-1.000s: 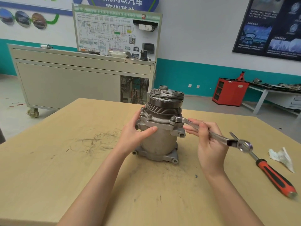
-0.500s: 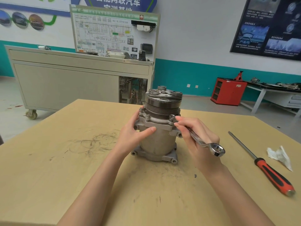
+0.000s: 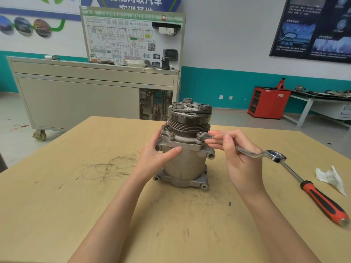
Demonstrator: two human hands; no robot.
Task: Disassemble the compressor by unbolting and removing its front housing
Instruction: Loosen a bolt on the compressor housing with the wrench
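Compressor (image 3: pixel 187 158) stands upright on the table (image 3: pixel 57 205), pulley up. Your left hand (image 3: pixel 157 155) grips its flange, thumb across the front, fingers hidden behind the body. Your right hand (image 3: pixel 240 160) pinches the wrench (image 3: pixel 252 154), whose far end meets a flange bolt (image 3: pixel 199 135); your fingertips partly hide that joint.

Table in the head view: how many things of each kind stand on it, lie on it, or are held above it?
compressor: 1
wrench: 1
screwdriver: 1
crumpled paper: 1
Total: 4
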